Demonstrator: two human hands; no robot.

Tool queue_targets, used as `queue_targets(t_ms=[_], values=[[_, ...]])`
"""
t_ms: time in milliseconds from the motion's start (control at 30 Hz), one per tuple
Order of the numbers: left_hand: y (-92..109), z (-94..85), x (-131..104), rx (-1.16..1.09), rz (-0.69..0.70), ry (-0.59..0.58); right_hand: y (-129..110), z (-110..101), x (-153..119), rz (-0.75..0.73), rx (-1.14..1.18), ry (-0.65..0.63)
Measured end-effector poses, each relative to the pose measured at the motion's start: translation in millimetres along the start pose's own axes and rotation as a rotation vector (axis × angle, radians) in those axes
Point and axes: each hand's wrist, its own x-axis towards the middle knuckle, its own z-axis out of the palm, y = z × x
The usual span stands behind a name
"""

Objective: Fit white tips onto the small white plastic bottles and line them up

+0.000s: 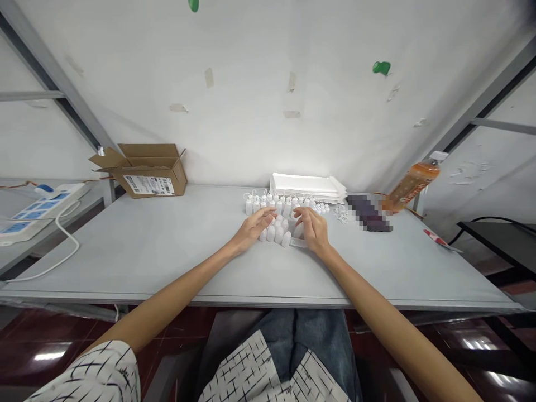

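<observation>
Several white egg-shaped pieces (279, 234) stand in a cluster on the grey table, between my two hands. Behind them is a row of small white bottle-like pieces (287, 207) with thin loops on top. My left hand (255, 224) is at the left side of the cluster, its fingers bent over the pieces; whether it holds one is hidden. At the right side, my right hand (312, 226) has its fingers curled downward, beside a white piece near its palm and a small clear flat strip (298, 243). What its fingertips touch is too small to tell.
A stack of white trays (307, 187) stands by the wall, with white loops (341, 213) to its right. Further right are a blurred dark object (369, 213) and an orange bottle (412, 186). An open cardboard box (148, 178) and a power strip (42, 209) are at left.
</observation>
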Motion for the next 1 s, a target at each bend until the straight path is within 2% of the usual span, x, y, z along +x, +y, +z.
queue_targets(t_ms=[167,333,367,467,567,667,867,933,1000], values=[[1,-2.0,-2,0.073,0.048,0.005,1,-16,2,0.045,-0.136,0.019],[4,-3.7,-4,0.241,0.215,0.065,-9,-40,-27,-0.075,-0.351,0.123],[5,-4.1,-4,0.281,0.254,0.085,-11,-43,-35,-0.126,-0.387,0.086],[7,-4.7,-5,0.400,0.363,0.147,-14,-49,-55,-0.261,-0.432,-0.140],[7,-4.2,-5,0.482,0.447,0.195,-11,-48,-60,-0.264,-0.403,-0.295],[5,-3.6,-6,0.540,0.508,0.222,-7,-48,-55,-0.170,-0.278,-0.335],[8,3.6,-6,0.676,0.656,0.243,-8,-62,-38,0.202,0.187,-0.372],[17,10.1,-7,0.705,0.702,0.193,-13,-68,-31,0.300,0.284,-0.414],[30,17.5,-7,0.747,0.736,0.078,-20,-73,-22,0.352,0.391,-0.467]])
